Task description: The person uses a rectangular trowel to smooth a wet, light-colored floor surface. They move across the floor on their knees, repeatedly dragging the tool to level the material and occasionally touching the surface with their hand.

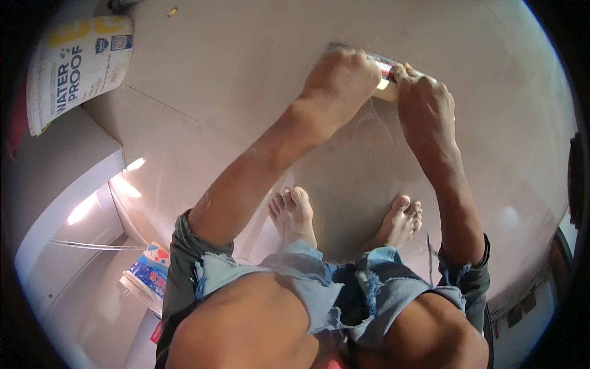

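Observation:
Both of my arms stretch out ahead over a smooth grey-brown floor [246, 80]. My left hand [344, 72] is closed round the left part of a wide, flat tool [385, 66] with a red and white marking. On its right part, my right hand [425, 98] is closed too, with the thumb side toward the left hand. A thin dark edge of the tool shows beyond my left knuckles, and a pale part shows between the hands. My fingers cover most of it, so its exact kind is hidden. Faint curved marks show on the floor just nearer than the tool.
My bare left foot [294, 212] and right foot [401, 221] rest on the floor. A white bucket [83, 67] stands at far left, beside a pale curved ledge [67, 178]. Another printed bucket [147, 277] is at lower left. A small yellow bit [173, 11] lies far off.

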Available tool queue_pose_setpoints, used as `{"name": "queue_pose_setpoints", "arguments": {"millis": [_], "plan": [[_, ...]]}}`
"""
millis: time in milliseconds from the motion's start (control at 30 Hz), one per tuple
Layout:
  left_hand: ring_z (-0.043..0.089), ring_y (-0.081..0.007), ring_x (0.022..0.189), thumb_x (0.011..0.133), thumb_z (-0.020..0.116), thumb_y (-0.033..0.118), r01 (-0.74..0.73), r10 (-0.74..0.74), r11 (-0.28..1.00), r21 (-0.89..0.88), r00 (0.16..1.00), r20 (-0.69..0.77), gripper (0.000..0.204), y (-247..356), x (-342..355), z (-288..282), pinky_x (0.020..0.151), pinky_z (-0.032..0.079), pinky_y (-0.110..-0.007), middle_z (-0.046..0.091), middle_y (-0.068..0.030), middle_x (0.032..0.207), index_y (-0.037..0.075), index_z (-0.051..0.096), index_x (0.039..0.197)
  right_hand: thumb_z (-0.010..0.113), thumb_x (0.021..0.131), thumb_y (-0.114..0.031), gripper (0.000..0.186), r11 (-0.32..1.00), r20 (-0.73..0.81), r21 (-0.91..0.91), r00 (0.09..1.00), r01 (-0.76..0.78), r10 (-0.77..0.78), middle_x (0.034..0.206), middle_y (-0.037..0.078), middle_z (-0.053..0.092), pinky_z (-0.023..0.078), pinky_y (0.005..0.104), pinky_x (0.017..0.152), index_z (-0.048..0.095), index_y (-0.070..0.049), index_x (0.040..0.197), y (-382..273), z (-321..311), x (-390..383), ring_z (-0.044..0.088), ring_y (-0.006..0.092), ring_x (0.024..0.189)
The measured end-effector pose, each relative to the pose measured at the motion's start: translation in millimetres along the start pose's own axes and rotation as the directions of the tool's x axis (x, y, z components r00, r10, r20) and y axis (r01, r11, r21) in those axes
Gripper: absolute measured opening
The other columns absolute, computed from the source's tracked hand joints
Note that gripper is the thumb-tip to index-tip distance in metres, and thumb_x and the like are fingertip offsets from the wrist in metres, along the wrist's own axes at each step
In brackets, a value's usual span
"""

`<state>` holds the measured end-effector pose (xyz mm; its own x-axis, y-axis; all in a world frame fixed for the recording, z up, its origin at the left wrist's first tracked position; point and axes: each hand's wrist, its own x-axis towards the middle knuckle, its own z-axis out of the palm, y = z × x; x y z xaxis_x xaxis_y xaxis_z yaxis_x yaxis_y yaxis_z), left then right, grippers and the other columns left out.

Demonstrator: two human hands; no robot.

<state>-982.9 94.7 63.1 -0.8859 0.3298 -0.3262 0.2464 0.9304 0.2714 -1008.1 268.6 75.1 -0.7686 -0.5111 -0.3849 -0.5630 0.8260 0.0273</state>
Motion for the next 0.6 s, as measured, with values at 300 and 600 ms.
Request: {"name": "queue_pose_setpoints", "arguments": {"millis": [300, 600], "plan": [[0.077, -0.0251, 0.103, 0.087, 0.072, 0.012, -0.01, 0.032, 0.985, 0.174, 0.992, -0.123, 0.019, -1, -1, 8, 0.086, 0.063, -0.034, 0.076, -0.0123, 0.107, 0.006, 0.073, 0.105, 0.074, 0.094, -0.011, 0.035, 0.995, -0.112, -0.091, 0.993, 0.037, -0.047, 0.132, 0.018, 0.075, 0.064, 0.036, 0.088, 0.07, 0.001, 0.127, -5, -1, 1, 0.077, 0.0245, 0.108], [0.078, -0.0222, 0.101, 0.089, 0.072, 0.01, 0.021, -0.006, 0.989, 0.145, 0.995, -0.099, 0.018, 0, -16, 16, 0.082, 0.065, -0.035, 0.078, -0.0103, 0.11, 0.008, 0.074, 0.107, 0.077, 0.093, -0.011, 0.038, 0.999, 0.177, 0.03, 0.984, 0.019, -0.024, 0.121, 0.02, 0.078, 0.065, 0.037, 0.087, 0.073, 0.005, 0.127, -11, -16, 4, 0.08, 0.0288, 0.099]]}}
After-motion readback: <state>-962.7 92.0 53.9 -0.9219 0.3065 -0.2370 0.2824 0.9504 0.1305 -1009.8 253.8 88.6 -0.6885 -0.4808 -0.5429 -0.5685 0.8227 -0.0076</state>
